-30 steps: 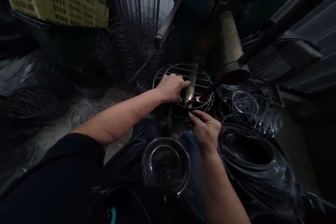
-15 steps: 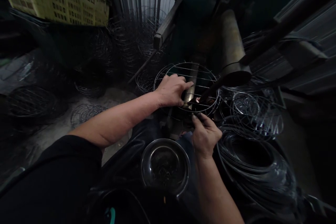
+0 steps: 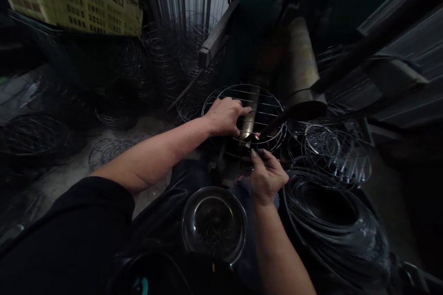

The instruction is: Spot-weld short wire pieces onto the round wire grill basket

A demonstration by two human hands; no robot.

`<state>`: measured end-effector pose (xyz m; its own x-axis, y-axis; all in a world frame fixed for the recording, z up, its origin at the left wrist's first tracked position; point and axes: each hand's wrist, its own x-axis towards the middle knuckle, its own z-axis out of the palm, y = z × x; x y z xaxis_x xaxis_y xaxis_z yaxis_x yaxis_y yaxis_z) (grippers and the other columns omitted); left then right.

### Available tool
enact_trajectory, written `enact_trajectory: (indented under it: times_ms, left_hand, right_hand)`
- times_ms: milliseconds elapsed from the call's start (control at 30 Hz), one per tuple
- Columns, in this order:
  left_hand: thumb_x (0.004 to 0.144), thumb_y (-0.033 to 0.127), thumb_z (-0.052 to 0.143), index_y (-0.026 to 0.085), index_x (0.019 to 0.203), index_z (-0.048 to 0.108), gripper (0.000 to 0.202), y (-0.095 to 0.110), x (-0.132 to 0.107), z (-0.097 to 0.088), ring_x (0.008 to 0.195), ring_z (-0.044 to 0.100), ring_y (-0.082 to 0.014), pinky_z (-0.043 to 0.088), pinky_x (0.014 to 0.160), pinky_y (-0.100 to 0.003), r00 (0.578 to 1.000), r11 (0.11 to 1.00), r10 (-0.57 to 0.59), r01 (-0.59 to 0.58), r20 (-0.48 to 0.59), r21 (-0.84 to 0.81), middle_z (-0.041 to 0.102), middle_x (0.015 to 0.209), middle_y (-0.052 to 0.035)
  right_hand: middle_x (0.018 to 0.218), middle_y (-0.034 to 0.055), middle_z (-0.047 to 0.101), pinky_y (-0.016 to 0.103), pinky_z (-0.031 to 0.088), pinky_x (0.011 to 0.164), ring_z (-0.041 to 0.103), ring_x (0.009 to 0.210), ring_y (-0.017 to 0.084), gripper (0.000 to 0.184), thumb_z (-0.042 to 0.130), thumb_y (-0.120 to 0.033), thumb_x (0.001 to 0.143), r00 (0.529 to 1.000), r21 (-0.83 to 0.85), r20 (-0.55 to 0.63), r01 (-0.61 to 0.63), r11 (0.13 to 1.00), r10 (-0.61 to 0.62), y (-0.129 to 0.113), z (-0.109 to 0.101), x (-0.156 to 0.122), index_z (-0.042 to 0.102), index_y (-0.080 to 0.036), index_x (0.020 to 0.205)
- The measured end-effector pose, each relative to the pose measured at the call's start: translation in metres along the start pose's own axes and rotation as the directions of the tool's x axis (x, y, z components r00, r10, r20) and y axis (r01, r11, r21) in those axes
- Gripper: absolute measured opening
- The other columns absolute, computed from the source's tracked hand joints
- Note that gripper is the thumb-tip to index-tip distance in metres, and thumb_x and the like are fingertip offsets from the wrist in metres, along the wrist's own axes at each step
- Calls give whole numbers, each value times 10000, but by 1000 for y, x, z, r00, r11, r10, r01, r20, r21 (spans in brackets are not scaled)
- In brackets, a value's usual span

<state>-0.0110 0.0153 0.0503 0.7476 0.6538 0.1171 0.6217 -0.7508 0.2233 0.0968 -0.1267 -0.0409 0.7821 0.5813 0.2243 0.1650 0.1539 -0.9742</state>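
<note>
A round wire rack (image 3: pixel 265 100) with parallel cross wires lies between the arms of a machine, over its lower metal rod (image 3: pixel 249 117). The upper electrode arm (image 3: pixel 277 122) comes down onto it from the right, with a small glow at the contact. My left hand (image 3: pixel 224 115) is closed on the left part of the rack, thumb and fingers gripping its wires. My right hand (image 3: pixel 266 175) is pinched just below the near rim; what its fingertips hold, if anything, is too dark to make out. A steel bowl (image 3: pixel 187 221) with small bits inside rests on my lap.
A large coil of wire (image 3: pixel 346 221) stands at the right, with loose wire rings (image 3: pixel 332 147) behind it. Stacked wire racks (image 3: pixel 166 60) stand at the back left, near a yellow crate (image 3: pixel 100 4). A thick cylinder (image 3: pixel 302 55) hangs above the rack.
My right hand has dropped slightly from the rack's near rim. The glow at the contact looks smaller. My left hand keeps its grip; the whole view has shifted a little.
</note>
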Motion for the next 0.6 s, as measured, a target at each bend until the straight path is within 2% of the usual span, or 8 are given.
enact_trajectory:
  times_ms: [200,400,600]
  left_hand:
    - [633,354,667,277,1336,556,716,-3,5,-1,1063,568,-283,449,806,-355,1000,1000,11,-11,-5,-19,635,1171,-61]
    - [644,350,668,273,1336,558,706,-3,6,-1,1066,569,-285,450,823,-363,1000,1000,14,-14,-9,-26,637,1164,-68]
    - [635,383,673,282,1302,588,680,-3,9,-1,1031,587,-281,459,797,-350,1000,1000,12,-12,-1,-28,646,1112,-59]
  right_hand:
    - [697,13,700,293,559,560,653,553,158,259,775,-334,668,999,66,26,-40,997,39,2,1,4,716,-146,837]
    - [729,13,709,305,566,617,662,607,161,255,780,-330,665,1000,28,16,2,1000,-3,3,1,5,725,-152,838]
    - [695,-2,697,288,563,539,637,536,146,244,779,-334,652,999,60,29,-37,998,36,-4,4,8,725,-157,810]
